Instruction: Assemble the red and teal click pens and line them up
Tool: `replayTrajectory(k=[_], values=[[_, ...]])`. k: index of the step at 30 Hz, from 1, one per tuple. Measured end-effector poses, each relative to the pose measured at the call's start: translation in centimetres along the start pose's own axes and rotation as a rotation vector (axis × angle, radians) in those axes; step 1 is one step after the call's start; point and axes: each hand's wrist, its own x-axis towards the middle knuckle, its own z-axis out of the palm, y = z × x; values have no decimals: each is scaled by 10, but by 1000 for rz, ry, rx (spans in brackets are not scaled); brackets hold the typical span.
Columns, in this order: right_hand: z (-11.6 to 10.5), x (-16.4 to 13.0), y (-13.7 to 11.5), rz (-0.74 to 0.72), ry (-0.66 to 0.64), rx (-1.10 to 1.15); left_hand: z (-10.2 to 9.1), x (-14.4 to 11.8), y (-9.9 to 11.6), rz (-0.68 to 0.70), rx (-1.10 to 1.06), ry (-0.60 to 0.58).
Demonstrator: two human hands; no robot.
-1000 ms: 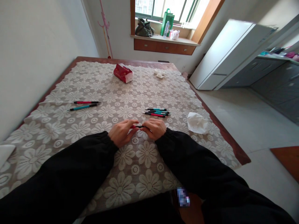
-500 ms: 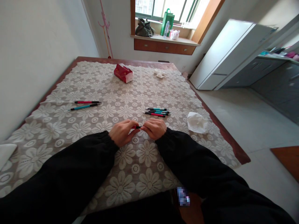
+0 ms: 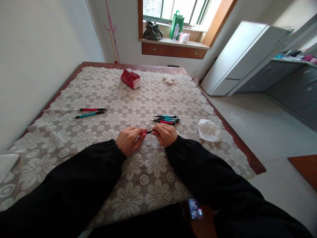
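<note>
A: Nearest: left hand and right hand, fingers of both pinched on the ends of one slim red-and-black plastic pen, held just above the lace-flower tablecloth. Change?

B: Slight. The pen now tilts up toward the right hand; hands barely shifted, both grips unchanged.

A: Beyond?

B: Cluster of red and teal pens, crumpled white tissue, two pens far left. Containers: the red tissue pack, white tissue showing at its open end.

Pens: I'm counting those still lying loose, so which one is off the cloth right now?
The red-and-black pen, held between the left hand and right hand. The pair at left and the cluster beyond lie on the tablecloth.
</note>
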Motion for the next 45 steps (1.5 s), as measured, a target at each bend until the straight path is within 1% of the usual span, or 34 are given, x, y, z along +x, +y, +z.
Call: replayTrajectory(k=[3,5,9,13,16,19,23,25,28,30,33,36,39,42,45], values=[[-4,2,3,34,50,-3,-2,0,-1,-113,22,-25],[-7,3,6,-7,38,-22,-2,-1,-1,-172,4,-27],[-8,4,11,-117,12,-87,-4,-1,0,-208,-85,-4],[-9,5,16,-116,54,-114,-6,-1,1,-238,-192,4],[-9,5,21,-110,77,-65,-8,1,0,-282,-310,21],[-9,4,25,-134,84,-8,-11,5,-2,-306,-496,18],[-8,4,25,-181,107,-15,-14,9,-7,-375,-722,42],[-9,4,23,-200,111,-43,-14,9,-10,-405,-798,29],[-11,5,19,-225,84,-68,-12,8,-12,-392,-880,-20],[-11,5,17,-231,59,-65,-12,7,-12,-366,-903,-31],[-10,4,17,-192,28,-13,-11,6,-11,-320,-872,-31],[-8,2,19,-128,7,117,-10,4,-10,-290,-807,-2],[-5,2,20,-91,-13,232,-9,4,-10,-302,-776,43],[-3,2,21,-96,55,196,-9,5,-10,-328,-784,68],[-2,3,21,-106,129,126,-8,5,-12,-343,-786,64]])
